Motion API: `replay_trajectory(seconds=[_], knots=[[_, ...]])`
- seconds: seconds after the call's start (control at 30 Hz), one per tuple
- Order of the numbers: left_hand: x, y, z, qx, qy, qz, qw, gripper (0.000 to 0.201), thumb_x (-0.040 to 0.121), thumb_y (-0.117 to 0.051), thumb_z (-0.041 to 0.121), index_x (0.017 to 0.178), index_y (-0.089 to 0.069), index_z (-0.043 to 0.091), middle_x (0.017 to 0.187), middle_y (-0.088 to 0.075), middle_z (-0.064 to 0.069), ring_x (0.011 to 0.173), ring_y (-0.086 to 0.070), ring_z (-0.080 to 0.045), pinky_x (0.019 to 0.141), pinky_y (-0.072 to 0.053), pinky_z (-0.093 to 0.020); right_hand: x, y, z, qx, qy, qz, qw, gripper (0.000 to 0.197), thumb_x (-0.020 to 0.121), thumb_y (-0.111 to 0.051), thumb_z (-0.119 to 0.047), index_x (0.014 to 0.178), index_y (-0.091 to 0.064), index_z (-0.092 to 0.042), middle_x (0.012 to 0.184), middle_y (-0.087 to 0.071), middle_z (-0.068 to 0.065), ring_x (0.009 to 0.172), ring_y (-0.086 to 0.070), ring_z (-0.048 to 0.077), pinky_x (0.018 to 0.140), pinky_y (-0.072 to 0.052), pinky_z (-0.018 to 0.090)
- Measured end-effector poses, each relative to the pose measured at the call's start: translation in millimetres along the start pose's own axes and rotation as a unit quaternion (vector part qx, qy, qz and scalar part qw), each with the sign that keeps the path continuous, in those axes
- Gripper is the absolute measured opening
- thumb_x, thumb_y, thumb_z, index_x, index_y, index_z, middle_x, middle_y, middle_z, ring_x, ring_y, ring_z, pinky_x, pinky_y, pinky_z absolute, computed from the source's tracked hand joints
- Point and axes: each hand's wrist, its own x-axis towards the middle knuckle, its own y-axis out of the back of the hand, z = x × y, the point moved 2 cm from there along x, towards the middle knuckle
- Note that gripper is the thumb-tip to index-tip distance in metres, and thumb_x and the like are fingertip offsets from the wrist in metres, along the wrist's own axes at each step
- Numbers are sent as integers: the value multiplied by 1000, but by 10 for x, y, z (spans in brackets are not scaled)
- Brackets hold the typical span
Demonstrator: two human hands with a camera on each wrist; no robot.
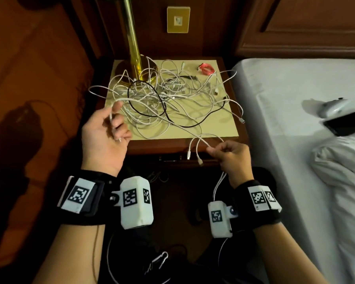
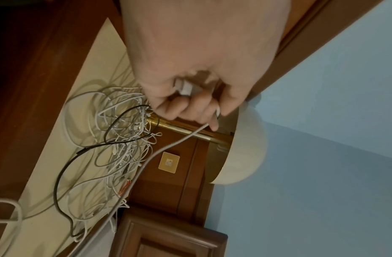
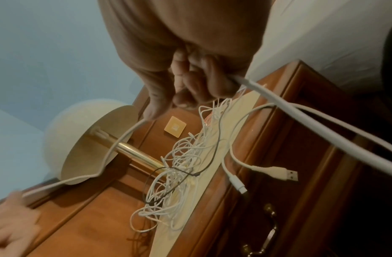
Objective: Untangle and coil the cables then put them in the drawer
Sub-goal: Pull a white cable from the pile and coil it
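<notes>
- White cable [image 1: 168, 119] runs between our two hands, over the front of the tangle [image 1: 162, 95] on the surface [image 1: 223, 124].
- Our left hand [image 1: 105, 132] has a closed grip on one end, its plug tucked in the curled fingers [image 2: 190, 106].
- Our right hand [image 1: 232, 156] pinches the cable near the front edge; two plug ends [image 1: 194, 156] hang below it.
- We judge the step to be freeing this one cable, so we keep it lifted and lightly taut, and draw slowly.
- Where it snags on the black cable [image 1: 148, 99], we stop and lift the loop off, not tug.
- The lamp [image 1: 133, 48] stands in the tangle; hard pulling may drag it.
- Once it is free, we coil it loosely by hand; the drawer handle [image 3: 267, 233] shows below the top.
</notes>
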Motion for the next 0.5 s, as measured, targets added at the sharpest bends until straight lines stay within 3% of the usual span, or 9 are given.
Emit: replay_trajectory(seconds=[0.1,0.2,0.3,0.37,0.43,0.5], knots=[[-12,-116,-81,97,-29,-48,994,19,92,-53,28,89,-69,16,66,-50,10,54,-36,-3,59,-28,-17,-22,-97,-148,-13,-6,-52,999,25,75,-78,-8,63,-58,2,48,-49,1,36,-40,2,39,-33,13],[-51,-199,-160,230,-78,-42,969,22,94,-55,23,82,-72,16,69,-59,9,58,-37,-7,60,-32,-18,-30,-128,-357,-19,12,-91,996,25,79,-75,-8,67,-59,6,46,-49,2,35,-38,4,38,-32,15],[-64,-216,-239,372,-120,-30,920,24,96,-54,30,84,-74,25,60,-47,5,59,-34,-13,66,-36,-20,-42,-131,-500,-21,32,-117,992,22,81,-73,-9,69,-62,5,46,-50,3,37,-37,8,38,-31,18],[-60,-208,-279,422,-129,-26,897,26,97,-53,35,82,-75,31,64,-47,-3,61,-36,-15,66,-35,-24,-58,-139,-511,-7,34,-140,990,20,83,-71,-9,67,-62,1,44,-50,0,39,-36,12,38,-30,20],[-67,-216,-300,456,-133,-24,880,27,98,-52,35,82,-74,33,79,-63,4,64,-48,-2,71,-40,-18,-87,-155,-468,18,27,-162,986,20,84,-68,-8,66,-62,-3,44,-50,1,39,-36,14,38,-29,20],[-86,-259,-311,480,-139,-36,865,27,99,-50,31,81,-72,31,91,-68,9,75,-55,12,73,-39,-3,-121,-175,-439,45,20,-175,983,23,87,-64,-6,64,-61,-6,46,-49,4,38,-36,11,39,-29,19]])
